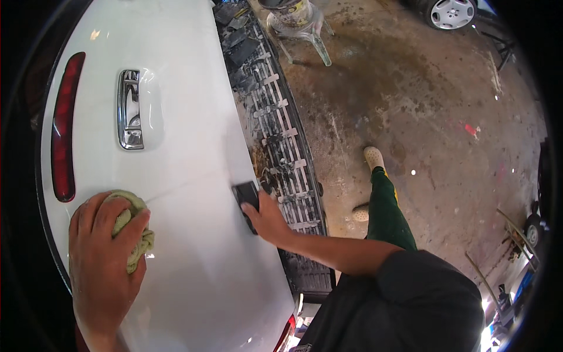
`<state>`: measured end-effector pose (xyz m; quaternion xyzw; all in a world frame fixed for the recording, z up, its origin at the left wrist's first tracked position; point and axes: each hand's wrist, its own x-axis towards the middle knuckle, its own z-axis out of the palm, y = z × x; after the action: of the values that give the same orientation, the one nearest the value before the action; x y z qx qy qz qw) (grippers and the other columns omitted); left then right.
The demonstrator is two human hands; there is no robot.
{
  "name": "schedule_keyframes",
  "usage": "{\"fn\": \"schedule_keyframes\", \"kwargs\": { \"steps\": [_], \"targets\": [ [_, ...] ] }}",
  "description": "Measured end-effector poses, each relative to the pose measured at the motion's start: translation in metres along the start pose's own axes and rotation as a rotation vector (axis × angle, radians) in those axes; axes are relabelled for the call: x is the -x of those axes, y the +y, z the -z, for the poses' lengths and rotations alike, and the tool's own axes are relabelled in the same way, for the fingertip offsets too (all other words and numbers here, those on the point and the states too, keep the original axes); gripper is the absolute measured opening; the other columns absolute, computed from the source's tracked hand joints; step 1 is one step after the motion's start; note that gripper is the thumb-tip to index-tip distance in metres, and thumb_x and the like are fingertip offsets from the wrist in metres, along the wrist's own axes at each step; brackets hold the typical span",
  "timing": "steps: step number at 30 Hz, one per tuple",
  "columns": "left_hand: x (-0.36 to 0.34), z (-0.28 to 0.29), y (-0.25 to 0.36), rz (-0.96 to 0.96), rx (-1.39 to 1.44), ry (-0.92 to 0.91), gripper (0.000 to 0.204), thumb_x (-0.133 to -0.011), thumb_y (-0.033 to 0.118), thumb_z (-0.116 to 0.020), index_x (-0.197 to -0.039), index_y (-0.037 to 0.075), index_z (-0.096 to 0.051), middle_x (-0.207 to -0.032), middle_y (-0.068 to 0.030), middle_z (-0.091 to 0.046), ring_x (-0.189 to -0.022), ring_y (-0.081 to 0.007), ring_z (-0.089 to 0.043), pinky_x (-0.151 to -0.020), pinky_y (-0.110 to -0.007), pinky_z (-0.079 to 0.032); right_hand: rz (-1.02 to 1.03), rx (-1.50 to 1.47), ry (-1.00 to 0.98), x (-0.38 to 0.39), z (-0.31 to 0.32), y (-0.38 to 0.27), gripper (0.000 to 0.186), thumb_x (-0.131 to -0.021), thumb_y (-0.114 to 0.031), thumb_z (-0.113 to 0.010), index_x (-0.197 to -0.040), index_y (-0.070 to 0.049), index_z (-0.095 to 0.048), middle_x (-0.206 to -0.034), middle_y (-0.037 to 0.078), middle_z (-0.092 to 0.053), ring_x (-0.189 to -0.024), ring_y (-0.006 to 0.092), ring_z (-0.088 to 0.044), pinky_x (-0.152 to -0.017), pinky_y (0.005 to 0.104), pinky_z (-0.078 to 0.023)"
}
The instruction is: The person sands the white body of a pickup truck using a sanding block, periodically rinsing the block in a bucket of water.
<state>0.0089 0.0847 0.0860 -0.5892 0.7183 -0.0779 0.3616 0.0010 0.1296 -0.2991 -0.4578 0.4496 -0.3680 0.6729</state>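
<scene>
My left hand (105, 240) is closed around a bunched light-green cloth (138, 226), resting on a white vehicle panel (193, 146). From the right, my bare right arm reaches across to the panel's edge. There my right hand (268, 218) grips a flat black block (245, 192), pressed against the white surface. Its thumb lies over the block, and the other fingers are mostly hidden. Above my left hand, the panel bears a long red lamp (63, 126) and a chrome handle (130, 110).
Along the panel's right side runs a dusty slatted grille-like part (287, 141) with dark scraps at its far end. A bucket (287, 12) stands on a stained stool (314, 38). A car wheel (451, 13) is at the far right; my green-trousered leg (387, 205) is on the concrete floor (440, 117).
</scene>
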Motion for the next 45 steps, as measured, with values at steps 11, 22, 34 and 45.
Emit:
{"fn": "schedule_keyframes", "kwargs": {
  "steps": [11, 22, 34, 45],
  "targets": [
    [-0.002, -0.001, -0.003, -0.013, 0.02, 0.01, 0.057, -0.063, -0.003, -0.079, -0.118, 0.009, -0.069, -0.128, -0.0091, -0.057, -0.132, -0.0352, -0.049, -0.113, -0.051, -0.041, 0.08, 0.061, -0.022, -0.022, 0.003, 0.001, 0.043, -0.097, -0.033, -0.063, -0.112, 0.006, -0.054, -0.1, 0.033, -0.063, -0.101, 0.0464, -0.063, -0.09, 0.0531, -0.049],
    [-0.011, 0.001, 0.002, -0.039, 0.01, 0.024, 0.056, -0.062, -0.003, -0.079, -0.115, 0.009, -0.069, -0.13, -0.0086, -0.056, -0.134, -0.0348, -0.048, -0.114, -0.051, -0.041, -0.016, 0.087, -0.009, -0.087, 0.03, 0.002, 0.045, -0.098, -0.032, -0.063, -0.119, 0.006, -0.055, -0.107, 0.03, -0.066, -0.099, 0.0442, -0.066, -0.088, 0.0488, -0.051],
    [-0.009, 0.0, 0.002, -0.048, 0.019, 0.049, 0.044, -0.062, 0.0, -0.079, -0.105, 0.005, -0.071, -0.125, -0.0122, -0.057, -0.128, -0.0363, -0.051, -0.108, -0.051, -0.042, 0.007, 0.094, 0.041, -0.108, 0.031, -0.011, 0.043, -0.095, -0.03, -0.065, -0.113, 0.008, -0.055, -0.102, 0.032, -0.066, -0.1, 0.0467, -0.065, -0.087, 0.0494, -0.051],
    [-0.013, 0.004, 0.004, -0.057, 0.026, 0.004, 0.048, -0.061, -0.001, -0.079, -0.107, 0.008, -0.067, -0.132, -0.0096, -0.054, -0.135, -0.0369, -0.046, -0.112, -0.053, -0.042, 0.014, -0.036, 0.099, -0.166, 0.041, -0.011, 0.042, -0.096, -0.031, -0.064, -0.106, 0.008, -0.054, -0.1, 0.034, -0.063, -0.098, 0.05, -0.063, -0.084, 0.053, -0.05]
  ]
}}
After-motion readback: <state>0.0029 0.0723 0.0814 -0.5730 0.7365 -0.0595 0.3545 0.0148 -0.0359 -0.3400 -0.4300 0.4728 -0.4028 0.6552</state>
